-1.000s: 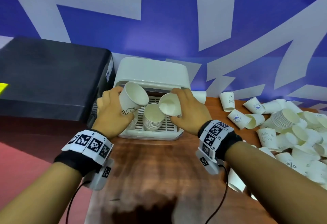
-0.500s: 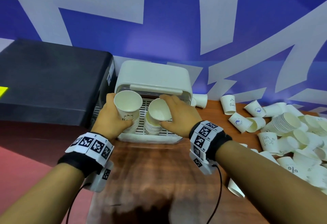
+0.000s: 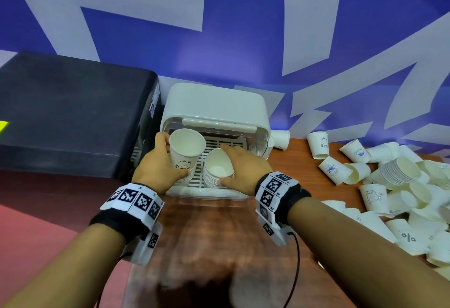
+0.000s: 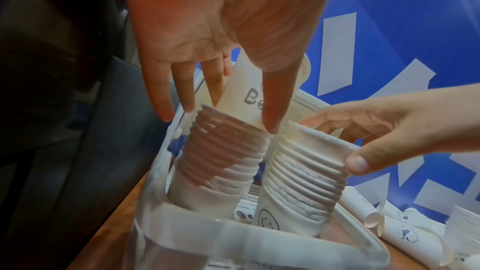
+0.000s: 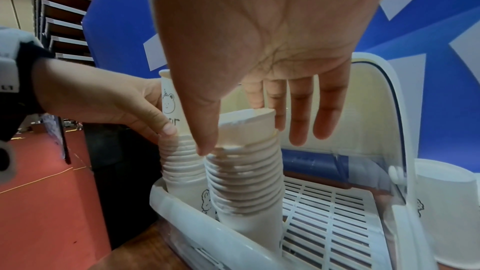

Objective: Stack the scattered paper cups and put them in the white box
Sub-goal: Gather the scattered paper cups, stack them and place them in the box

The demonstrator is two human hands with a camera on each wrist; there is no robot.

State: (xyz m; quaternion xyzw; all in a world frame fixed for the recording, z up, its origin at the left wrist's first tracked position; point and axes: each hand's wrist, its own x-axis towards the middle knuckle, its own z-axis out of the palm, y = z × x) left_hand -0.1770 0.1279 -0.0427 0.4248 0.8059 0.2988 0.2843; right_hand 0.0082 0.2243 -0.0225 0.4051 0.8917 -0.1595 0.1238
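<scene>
The white box (image 3: 214, 105) stands open at the back of the table, with two upright stacks of paper cups on its slatted floor. My left hand (image 3: 165, 161) grips a bear-print cup (image 3: 186, 149) whose base sits in the top of the left stack (image 4: 221, 151). My right hand (image 3: 233, 166) pinches a plain cup (image 3: 218, 166) by thumb and fingers, nested on the right stack (image 5: 246, 182). In the left wrist view my left hand (image 4: 228, 110) wraps the printed cup (image 4: 249, 93). The right wrist view has my right hand (image 5: 244, 134) over its cup (image 5: 246, 124).
A large black case (image 3: 73, 113) stands close to the box's left side. Several loose cups (image 3: 401, 205) are heaped on the wooden table (image 3: 219, 234) at the right, with a short nested stack (image 3: 399, 171) among them. One cup (image 3: 280, 138) lies beside the box.
Both hands have come down and forward into the box. The two cups, earlier held tilted above the stacks, now sit in the tops of the stacks.
</scene>
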